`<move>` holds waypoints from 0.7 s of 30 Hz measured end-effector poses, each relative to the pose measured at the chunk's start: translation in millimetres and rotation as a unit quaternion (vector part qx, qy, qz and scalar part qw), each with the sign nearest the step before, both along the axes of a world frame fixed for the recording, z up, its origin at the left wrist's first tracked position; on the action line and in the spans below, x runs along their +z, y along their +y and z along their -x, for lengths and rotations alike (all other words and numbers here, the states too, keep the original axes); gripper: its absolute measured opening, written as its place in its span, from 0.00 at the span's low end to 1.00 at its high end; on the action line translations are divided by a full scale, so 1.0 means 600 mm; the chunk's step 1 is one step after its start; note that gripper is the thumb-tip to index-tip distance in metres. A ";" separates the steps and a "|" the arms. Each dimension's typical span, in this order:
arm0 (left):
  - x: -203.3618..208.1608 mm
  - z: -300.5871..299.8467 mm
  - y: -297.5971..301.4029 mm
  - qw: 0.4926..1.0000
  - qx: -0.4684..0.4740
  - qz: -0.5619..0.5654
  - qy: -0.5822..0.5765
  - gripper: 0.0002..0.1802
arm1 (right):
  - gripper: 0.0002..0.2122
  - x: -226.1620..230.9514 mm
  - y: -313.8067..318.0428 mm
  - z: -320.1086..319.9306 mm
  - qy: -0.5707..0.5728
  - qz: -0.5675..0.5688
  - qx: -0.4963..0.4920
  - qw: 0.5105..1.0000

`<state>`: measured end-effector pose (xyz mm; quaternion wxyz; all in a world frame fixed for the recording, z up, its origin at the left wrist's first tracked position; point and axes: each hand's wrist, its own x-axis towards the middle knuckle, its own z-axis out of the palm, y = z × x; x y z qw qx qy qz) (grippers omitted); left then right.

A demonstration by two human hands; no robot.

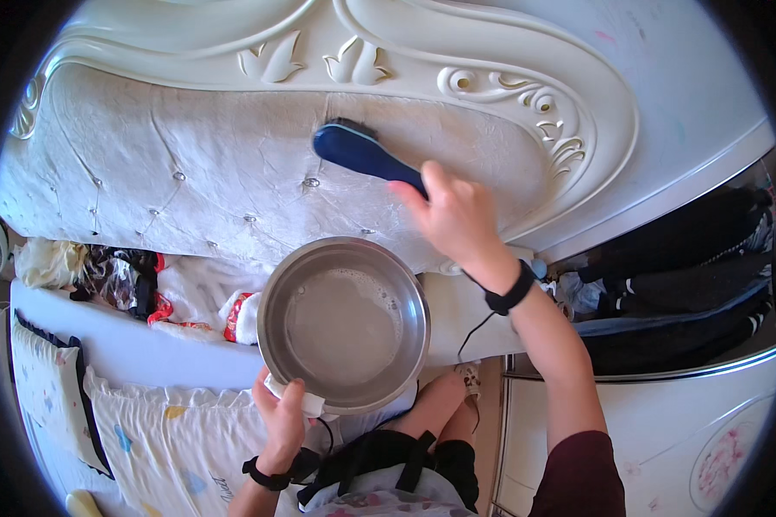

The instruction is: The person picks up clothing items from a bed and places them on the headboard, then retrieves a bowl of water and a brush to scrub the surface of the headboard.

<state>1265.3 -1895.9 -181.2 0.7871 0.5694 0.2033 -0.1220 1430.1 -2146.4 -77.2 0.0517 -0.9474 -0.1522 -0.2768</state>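
My right hand [457,214] is closed round the handle of a dark blue brush [358,153]. Its dark bristles face the tufted, pale padded headboard [215,146]; whether they touch the fabric I cannot tell. Below the brush, my left hand [281,414] grips the near rim of a round stainless steel basin [272,336], with a folded white cloth [309,403] at the thumb. Cloudy water [343,327] with some bubbles lies in the basin. The basin is held level in front of the headboard.
A cream carved frame [569,77] surrounds the padding. Clothes and bags [129,280] lie between headboard and mattress [129,345]. A pillow [52,388] and a printed ruffled cover [164,439] are at left. Dark clothes [681,276] fill an open compartment at right, above a white cabinet panel [647,431].
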 end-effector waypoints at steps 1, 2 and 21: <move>-0.004 0.000 0.001 1.000 0.017 -0.009 -0.002 0.27 | 0.16 0.008 -0.017 0.011 -0.013 0.000 -0.009 1.000; 0.003 0.000 -0.002 1.000 0.025 -0.007 0.012 0.27 | 0.16 0.014 -0.037 0.023 -0.027 0.000 -0.018 0.999; 0.001 0.007 0.044 0.998 0.039 0.013 -0.052 0.15 | 0.20 0.008 0.093 -0.039 -0.034 -0.011 0.013 0.999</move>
